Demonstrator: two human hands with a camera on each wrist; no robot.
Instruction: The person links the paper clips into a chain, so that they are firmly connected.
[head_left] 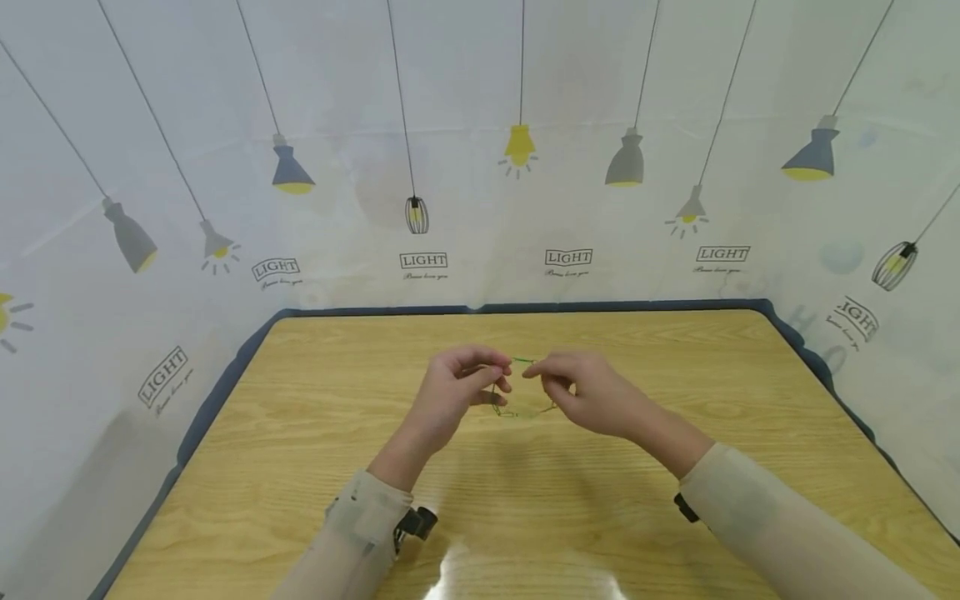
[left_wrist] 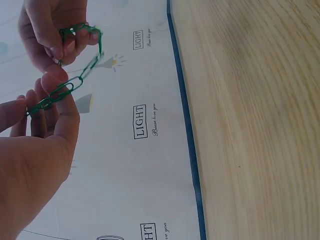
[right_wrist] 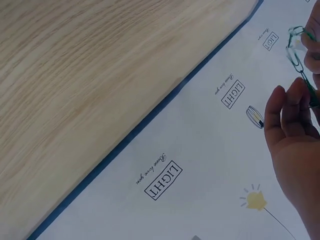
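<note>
A chain of green paper clips [left_wrist: 100,44] is strung between the two hands, above the wooden table. My left hand [head_left: 448,392] pinches part of it between thumb and fingertips. Facing it from the right, my right hand [head_left: 592,392] pinches another part, with the fingertips of both hands close together. One short green stretch [head_left: 523,360] spans the gap between the hands in the head view, and the rest hangs in a loop below them. In the right wrist view the chain [right_wrist: 299,65] is partly cut off by the frame edge and covered by fingers.
The light wood table [head_left: 315,467] fills the space under the hands, with a dark blue edge [head_left: 600,307] along its back and sides. Behind it stands a white wall covering [head_left: 480,183] printed with lamps and lettering. Dark wrist devices [head_left: 416,522] sit at both cuffs.
</note>
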